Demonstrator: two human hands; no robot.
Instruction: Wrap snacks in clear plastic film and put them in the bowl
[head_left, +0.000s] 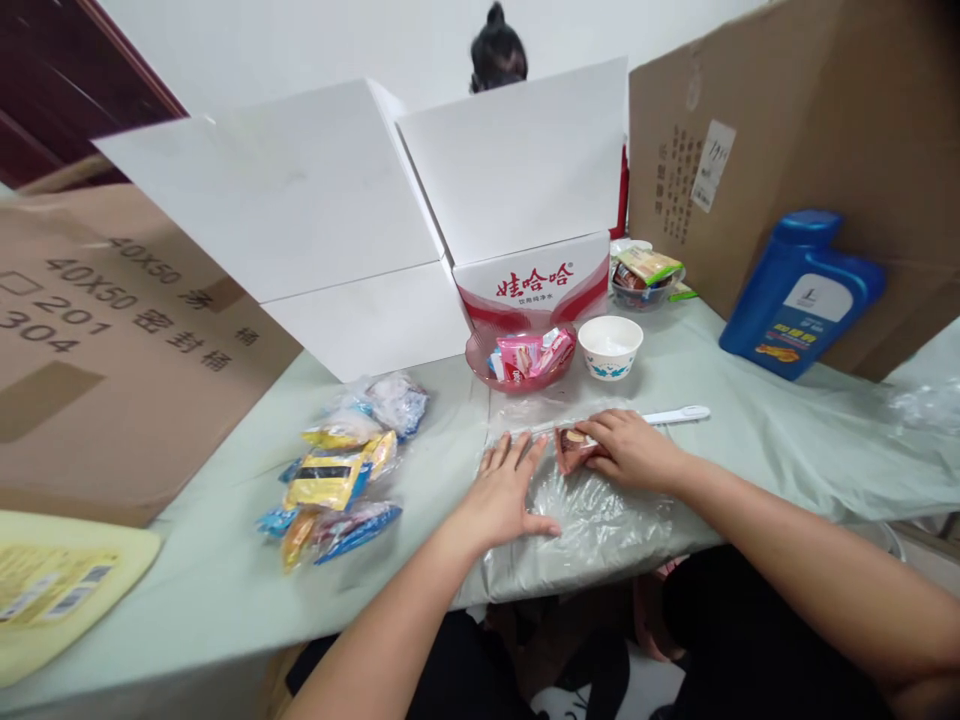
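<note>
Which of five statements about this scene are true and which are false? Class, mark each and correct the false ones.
1. The right hand holds a brown packet. True.
2. The white bowl stands beside the pink bowl. True.
3. The left hand is inside the pink bowl. False: its fingers are spread over clear plastic.
4. The blue bottle is at the picture's left. False: it is at the right.
5. The tablecloth is bright red. False: it is pale green.
</note>
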